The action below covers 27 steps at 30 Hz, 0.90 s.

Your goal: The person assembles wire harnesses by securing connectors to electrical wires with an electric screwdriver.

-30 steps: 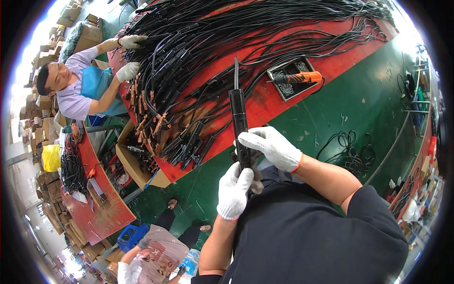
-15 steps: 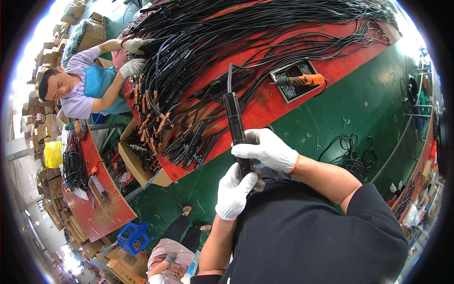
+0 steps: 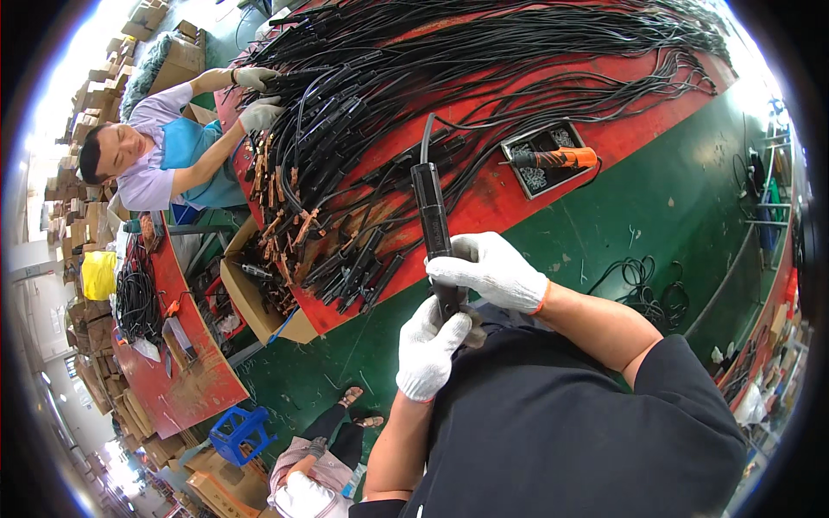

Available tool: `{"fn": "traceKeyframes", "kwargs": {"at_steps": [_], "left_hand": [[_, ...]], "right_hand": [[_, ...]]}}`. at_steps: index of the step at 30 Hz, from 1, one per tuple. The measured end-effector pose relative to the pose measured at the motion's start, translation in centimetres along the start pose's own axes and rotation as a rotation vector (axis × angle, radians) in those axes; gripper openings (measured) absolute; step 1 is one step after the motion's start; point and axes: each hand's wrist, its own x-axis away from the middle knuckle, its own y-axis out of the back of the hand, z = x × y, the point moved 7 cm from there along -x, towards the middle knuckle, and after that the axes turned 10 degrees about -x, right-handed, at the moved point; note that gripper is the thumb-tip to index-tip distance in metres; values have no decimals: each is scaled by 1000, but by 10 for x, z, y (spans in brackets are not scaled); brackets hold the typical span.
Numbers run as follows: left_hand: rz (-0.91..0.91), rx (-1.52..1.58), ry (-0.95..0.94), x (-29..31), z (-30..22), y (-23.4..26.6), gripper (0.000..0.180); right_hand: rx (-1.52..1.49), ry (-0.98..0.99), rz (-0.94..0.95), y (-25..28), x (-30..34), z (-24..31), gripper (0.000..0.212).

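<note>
In both gloved hands I hold a black tubular handle (image 3: 431,207), upright and slightly tilted, with a black cable (image 3: 427,138) running from its far end. My right hand (image 3: 494,272) wraps round its lower middle, fingers closed. Below, my left hand (image 3: 430,345) grips the near end between thumb and fingers; that end is partly hidden. Both gloves are white knit. Just beyond, similar black handles (image 3: 367,268) lie on the red table (image 3: 484,229), and several copper-coloured metal pieces (image 3: 302,226) stick out of others at the left.
An orange-and-black power screwdriver (image 3: 561,158) rests across a tray of small metal parts (image 3: 537,180). Long black cables (image 3: 553,52) cover the table's far side. A co-worker (image 3: 164,155) handles cables at the left. Nearer stand a cardboard box (image 3: 259,302), a blue stool (image 3: 240,432) and another person (image 3: 311,483).
My view has shifted slightly; both hands keep their grip on the handle. The person at the lower left has leaned over and moved. The co-worker's hands have shifted a little at the cables.
</note>
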Motion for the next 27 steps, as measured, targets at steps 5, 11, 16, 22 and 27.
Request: {"fn": "traceKeyframes", "kwargs": {"at_steps": [5, 11, 16, 22, 27], "left_hand": [[-8, 45, -31, -3, -1, 0, 29], [-33, 3, -12, -6, -5, -1, 36], [-30, 19, -23, -5, -6, -2, 38], [-24, 35, -8, -9, -7, -5, 37], [-55, -11, -25, -10, -7, -7, 34]], "right_hand": [[-33, 27, 8, -3, 1, 8, 46], [74, 53, 0, 3, -3, 4, 36], [-112, 65, 58, 8, -6, 5, 40], [2, 40, 34, 9, -5, 6, 35], [107, 62, -16, 14, -7, 7, 39]]}}
